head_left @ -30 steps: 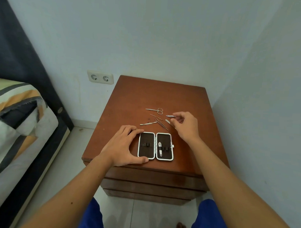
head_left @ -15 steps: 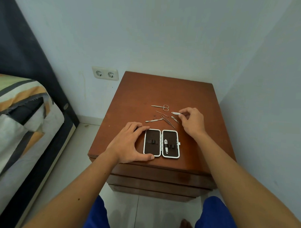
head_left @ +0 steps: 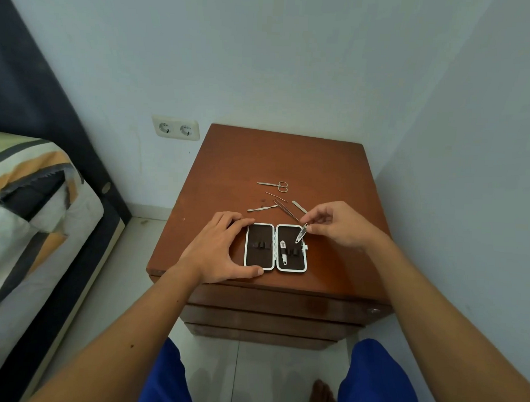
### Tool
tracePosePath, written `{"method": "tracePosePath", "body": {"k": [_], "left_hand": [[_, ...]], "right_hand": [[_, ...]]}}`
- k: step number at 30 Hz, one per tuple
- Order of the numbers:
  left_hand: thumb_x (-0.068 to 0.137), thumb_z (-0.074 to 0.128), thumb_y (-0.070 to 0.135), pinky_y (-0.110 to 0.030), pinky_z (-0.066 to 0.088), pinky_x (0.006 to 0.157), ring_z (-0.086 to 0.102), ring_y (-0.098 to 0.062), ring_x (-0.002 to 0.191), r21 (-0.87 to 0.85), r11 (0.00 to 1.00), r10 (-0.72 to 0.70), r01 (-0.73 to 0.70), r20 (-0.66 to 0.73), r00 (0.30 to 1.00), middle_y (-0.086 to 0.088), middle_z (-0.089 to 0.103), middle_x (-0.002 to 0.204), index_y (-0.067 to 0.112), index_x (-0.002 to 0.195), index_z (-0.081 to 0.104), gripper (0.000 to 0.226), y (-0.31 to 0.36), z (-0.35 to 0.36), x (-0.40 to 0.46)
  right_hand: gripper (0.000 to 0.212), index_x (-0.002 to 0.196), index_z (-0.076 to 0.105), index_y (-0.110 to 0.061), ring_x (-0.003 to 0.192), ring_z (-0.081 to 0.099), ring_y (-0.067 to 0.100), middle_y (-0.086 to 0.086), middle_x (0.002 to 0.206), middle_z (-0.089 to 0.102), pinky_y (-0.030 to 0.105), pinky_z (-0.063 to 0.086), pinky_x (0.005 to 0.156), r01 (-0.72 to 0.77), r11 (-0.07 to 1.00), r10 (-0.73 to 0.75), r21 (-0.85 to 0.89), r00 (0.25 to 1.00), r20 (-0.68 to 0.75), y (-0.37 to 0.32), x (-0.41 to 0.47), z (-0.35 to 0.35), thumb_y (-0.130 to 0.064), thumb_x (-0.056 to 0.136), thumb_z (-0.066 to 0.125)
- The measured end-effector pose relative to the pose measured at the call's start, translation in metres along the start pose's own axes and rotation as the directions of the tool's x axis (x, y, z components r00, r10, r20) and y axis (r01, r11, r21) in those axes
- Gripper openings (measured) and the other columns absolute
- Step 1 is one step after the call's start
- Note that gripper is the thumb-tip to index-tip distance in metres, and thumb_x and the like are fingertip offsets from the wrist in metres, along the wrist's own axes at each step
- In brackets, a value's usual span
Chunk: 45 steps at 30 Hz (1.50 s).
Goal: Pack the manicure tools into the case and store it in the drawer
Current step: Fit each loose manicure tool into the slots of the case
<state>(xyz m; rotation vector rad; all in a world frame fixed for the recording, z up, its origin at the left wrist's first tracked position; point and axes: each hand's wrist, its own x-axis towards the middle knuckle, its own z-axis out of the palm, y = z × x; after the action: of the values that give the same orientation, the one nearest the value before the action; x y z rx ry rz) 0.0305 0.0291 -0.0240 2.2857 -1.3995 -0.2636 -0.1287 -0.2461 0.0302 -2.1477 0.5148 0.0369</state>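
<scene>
An open manicure case (head_left: 276,247) with a white rim and dark lining lies flat near the front edge of the brown nightstand (head_left: 241,158). One small tool (head_left: 283,252) sits in its right half. My left hand (head_left: 218,252) presses against the case's left side. My right hand (head_left: 336,223) pinches a small silver tool (head_left: 301,233) and holds it, tip down, over the case's right half. Behind the case lie small scissors (head_left: 275,185), a thin stick (head_left: 275,196), a cuticle pusher (head_left: 262,209), tweezers (head_left: 285,210) and a nail file (head_left: 299,207).
The nightstand has stacked drawer fronts (head_left: 271,315) below its top, all shut, with a knob (head_left: 373,310) at the right. A bed (head_left: 32,210) stands at the left. A double wall socket (head_left: 175,128) is on the wall. My knees in blue shorts (head_left: 167,378) are below.
My right hand lifted the small silver tool off the nightstand and brought it toward me, over the case's right half. My left hand stayed on the case.
</scene>
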Motion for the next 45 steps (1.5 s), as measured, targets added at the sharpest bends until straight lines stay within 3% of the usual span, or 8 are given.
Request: {"method": "tracePosePath", "body": {"k": [8,14,17,22,32,38,41,45], "left_hand": [[0.066,0.065,0.093,-0.036,0.037,0.121,0.027,-0.009,0.147,0.012,1.000,-0.008,0.008,0.002,1.000,0.010,0.034,0.156,0.035,0.161,0.034,0.115,0.001,-0.001,-0.001],[0.066,0.064,0.094,-0.037,0.037,0.121,0.027,-0.009,0.147,0.010,1.000,-0.009,0.009,0.003,1.000,0.010,0.034,0.156,0.035,0.161,0.035,0.115,0.000,0.000,0.000],[0.066,0.065,0.093,-0.036,0.036,0.122,0.027,-0.009,0.147,0.011,1.000,-0.004,0.004,-0.002,1.000,0.010,0.034,0.155,0.034,0.161,0.035,0.116,0.001,-0.001,-0.001],[0.066,0.064,0.093,-0.036,0.036,0.122,0.028,-0.010,0.147,0.016,1.000,-0.006,0.006,-0.006,1.000,0.010,0.035,0.155,0.034,0.161,0.036,0.116,0.003,-0.001,0.000],[0.067,0.065,0.092,-0.034,0.034,0.122,0.027,-0.009,0.147,0.022,1.000,-0.004,0.005,-0.009,1.000,0.009,0.036,0.155,0.033,0.161,0.036,0.115,0.003,-0.001,-0.001],[0.066,0.066,0.091,-0.034,0.034,0.122,0.026,-0.009,0.147,0.020,1.000,-0.009,0.010,-0.010,1.000,0.010,0.035,0.154,0.033,0.161,0.036,0.115,0.003,-0.001,-0.001],[0.066,0.066,0.092,-0.033,0.033,0.123,0.026,-0.009,0.147,0.027,1.000,-0.010,0.011,-0.009,1.000,0.010,0.035,0.155,0.033,0.161,0.035,0.115,0.003,-0.001,-0.002],[0.066,0.065,0.092,-0.034,0.033,0.123,0.026,-0.009,0.147,0.028,0.999,-0.016,0.016,0.000,1.000,0.009,0.034,0.156,0.033,0.161,0.034,0.116,0.004,-0.001,-0.001]], "right_hand": [[0.022,0.103,0.082,-0.033,0.099,0.073,0.010,-0.010,0.110,0.076,0.030,0.058,0.098,0.035,0.991,-0.028,-0.132,0.998,0.050,-0.008,0.000,0.011,-0.014,0.093,0.077],[0.022,0.109,0.082,-0.024,0.079,0.065,0.003,-0.008,0.107,0.069,0.014,0.049,0.077,0.138,0.971,-0.147,-0.198,0.989,-0.030,0.000,-0.018,0.029,-0.011,0.090,0.079],[0.032,0.117,0.079,-0.019,0.084,0.067,0.011,-0.005,0.110,0.068,0.018,0.053,0.076,0.187,0.965,-0.210,-0.184,0.971,-0.115,0.008,-0.029,0.036,-0.020,0.086,0.084],[0.051,0.126,0.074,-0.021,0.088,0.062,0.013,-0.012,0.116,0.059,0.016,0.050,0.080,0.185,0.949,-0.218,-0.255,0.970,-0.108,0.012,-0.038,0.049,-0.033,0.078,0.090],[0.044,0.122,0.076,-0.024,0.083,0.057,0.009,-0.010,0.114,0.063,0.010,0.044,0.077,0.193,0.956,-0.213,-0.222,0.974,-0.071,0.007,-0.047,0.050,-0.024,0.080,0.088],[0.044,0.123,0.076,-0.025,0.092,0.058,0.010,-0.011,0.115,0.064,0.012,0.047,0.077,0.192,0.959,-0.213,-0.206,0.973,-0.083,0.009,-0.047,0.050,-0.026,0.080,0.089],[0.037,0.117,0.079,-0.022,0.086,0.061,0.010,-0.010,0.109,0.066,0.015,0.047,0.074,0.188,0.969,-0.212,-0.163,0.965,-0.151,0.008,-0.041,0.049,-0.027,0.082,0.087],[0.013,0.100,0.083,-0.025,0.072,0.060,0.005,-0.007,0.092,0.070,0.017,0.047,0.071,0.131,0.981,-0.174,-0.142,0.920,-0.350,0.000,-0.018,0.050,-0.024,0.087,0.082]]}}
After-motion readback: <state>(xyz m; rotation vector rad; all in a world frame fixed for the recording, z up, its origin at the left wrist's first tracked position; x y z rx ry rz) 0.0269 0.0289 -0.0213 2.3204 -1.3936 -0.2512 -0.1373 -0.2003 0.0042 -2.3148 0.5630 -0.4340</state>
